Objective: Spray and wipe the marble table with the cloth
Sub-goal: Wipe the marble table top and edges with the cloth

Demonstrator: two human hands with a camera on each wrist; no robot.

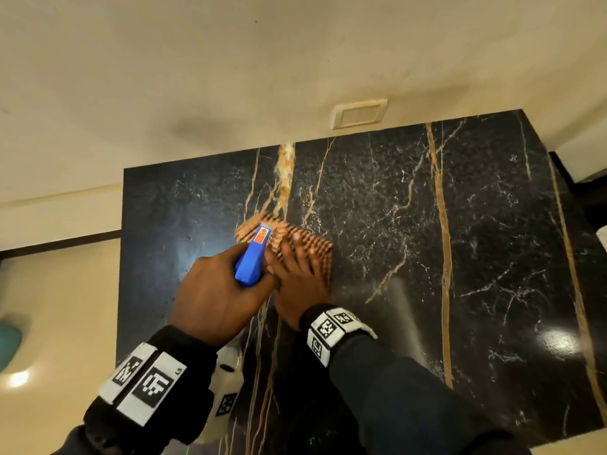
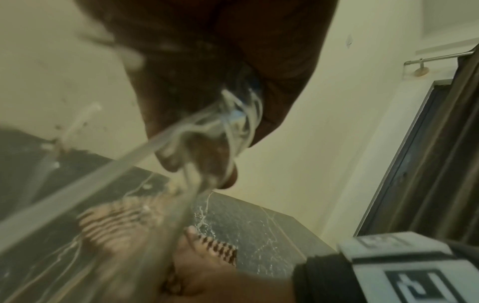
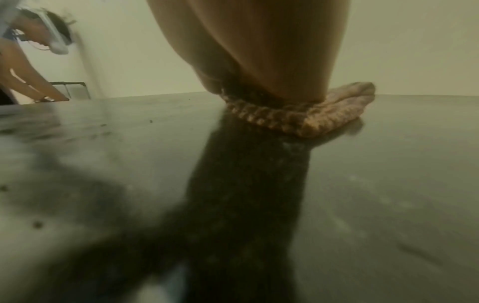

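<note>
A black marble table (image 1: 460,257) with gold veins fills the head view. On its middle lies a folded orange-and-brown checked cloth (image 1: 308,247). My right hand (image 1: 297,257) presses flat on it with fingers spread. In the right wrist view the palm bears down on the cloth (image 3: 293,121) against the table (image 3: 388,184). My left hand (image 1: 223,290) grips the spray bottle (image 1: 254,257) by its blue head, just left of the right hand, with the nozzle over the cloth. The left wrist view shows the clear bottle (image 2: 145,174), blurred, with the cloth (image 2: 220,248) below it.
A cream wall with a white switch plate (image 1: 359,113) runs along the table's far edge. Beige floor lies off the table's left edge, with a teal object (image 1: 8,343) there. A dark door frame (image 2: 427,164) stands to the right in the left wrist view.
</note>
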